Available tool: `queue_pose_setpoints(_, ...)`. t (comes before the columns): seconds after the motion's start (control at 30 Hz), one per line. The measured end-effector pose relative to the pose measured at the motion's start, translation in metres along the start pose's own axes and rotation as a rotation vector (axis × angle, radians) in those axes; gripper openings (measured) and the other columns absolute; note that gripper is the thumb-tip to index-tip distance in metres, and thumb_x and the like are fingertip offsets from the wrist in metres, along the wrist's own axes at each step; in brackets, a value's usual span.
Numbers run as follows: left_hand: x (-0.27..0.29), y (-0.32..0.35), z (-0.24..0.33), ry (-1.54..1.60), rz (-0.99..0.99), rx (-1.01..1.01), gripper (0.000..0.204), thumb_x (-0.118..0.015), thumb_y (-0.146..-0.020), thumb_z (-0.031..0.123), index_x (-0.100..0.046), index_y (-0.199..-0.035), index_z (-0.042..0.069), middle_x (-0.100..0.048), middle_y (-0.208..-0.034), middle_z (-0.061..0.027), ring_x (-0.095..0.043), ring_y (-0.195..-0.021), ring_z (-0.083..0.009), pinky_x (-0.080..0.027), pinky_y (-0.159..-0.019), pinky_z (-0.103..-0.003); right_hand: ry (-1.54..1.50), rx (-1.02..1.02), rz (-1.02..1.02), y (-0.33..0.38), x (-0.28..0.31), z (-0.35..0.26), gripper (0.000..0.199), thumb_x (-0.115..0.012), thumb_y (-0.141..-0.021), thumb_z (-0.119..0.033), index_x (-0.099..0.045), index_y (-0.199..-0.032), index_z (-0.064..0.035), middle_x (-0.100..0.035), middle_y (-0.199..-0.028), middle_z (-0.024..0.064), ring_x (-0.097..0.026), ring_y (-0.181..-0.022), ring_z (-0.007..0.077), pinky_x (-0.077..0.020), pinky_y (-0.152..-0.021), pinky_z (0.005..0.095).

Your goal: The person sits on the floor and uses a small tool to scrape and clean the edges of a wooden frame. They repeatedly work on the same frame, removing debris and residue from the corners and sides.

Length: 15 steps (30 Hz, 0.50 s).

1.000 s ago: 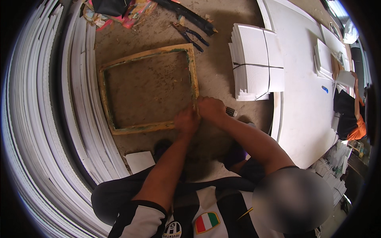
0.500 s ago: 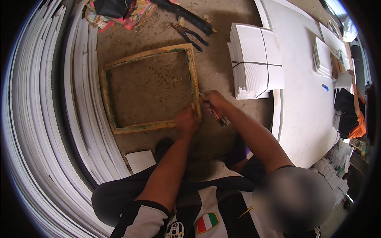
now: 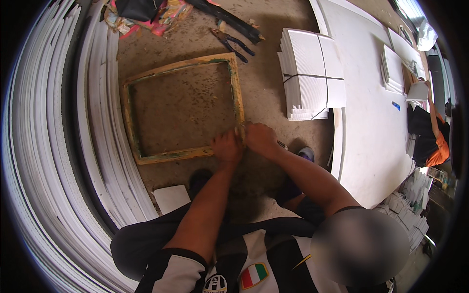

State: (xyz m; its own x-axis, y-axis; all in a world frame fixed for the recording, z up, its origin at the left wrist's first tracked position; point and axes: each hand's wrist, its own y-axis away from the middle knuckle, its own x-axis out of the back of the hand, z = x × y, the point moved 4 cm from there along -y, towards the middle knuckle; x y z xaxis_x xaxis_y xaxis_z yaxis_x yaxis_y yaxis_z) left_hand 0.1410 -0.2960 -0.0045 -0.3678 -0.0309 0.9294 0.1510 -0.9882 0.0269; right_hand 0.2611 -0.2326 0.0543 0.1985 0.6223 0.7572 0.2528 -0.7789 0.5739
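Observation:
A worn rectangular wooden frame [image 3: 183,62], yellowish-brown with green residue on its inner edges, lies on the brown floor in front of me. My left hand [image 3: 227,147] is closed on its near side by the right corner. Beside it, my right hand [image 3: 261,138] is a fist against the outside of that corner. It grips a slim hand tool [image 3: 282,145], of which only the butt end shows behind the fist. The tool's working tip is hidden between the hand and the frame.
Pliers [image 3: 231,45] lie beyond the frame, near a black strip [image 3: 229,22] and colourful scraps [image 3: 166,14]. A strapped stack of white sheets [image 3: 312,73] stands at right, beside a white board [image 3: 373,122]. Long white panels [image 3: 97,122] line the left. Another person [image 3: 432,136] is at far right.
My right hand has moved down and toward me along the frame's right side, closer to my left hand. The tool's red handle, visible before, is now mostly covered. The left hand stays at the corner.

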Motion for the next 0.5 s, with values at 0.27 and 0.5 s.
queue_pose_setpoints(0.27,-0.007,0.007,-0.011,-0.039,-0.011,-0.126,0.030,-0.074,-0.081,0.036,-0.068,-0.095,0.010,-0.072,-0.091,-0.0089,-0.063,-0.094,-0.0324,-0.043,-0.089,-0.051,0.107,0.029,0.025,-0.002,-0.005,-0.007,0.026,-0.061,-0.091,-0.021,-0.067,-0.106,-0.0008,-0.075,-0.095,0.0216,-0.076,-0.090,0.0382,-0.0617,-0.078,0.0488)
queue_pose_setpoints(0.5,-0.004,0.009,-0.007,0.035,0.029,-0.172,0.017,-0.071,-0.082,0.027,-0.062,-0.087,0.013,-0.067,-0.088,-0.0057,-0.063,-0.089,-0.0290,-0.044,-0.082,-0.046,0.099,-0.068,0.011,-0.005,-0.017,-0.020,0.024,-0.059,-0.092,-0.020,-0.066,-0.106,-0.0015,-0.074,-0.096,0.0219,-0.075,-0.091,0.0376,-0.0612,-0.078,0.0505)
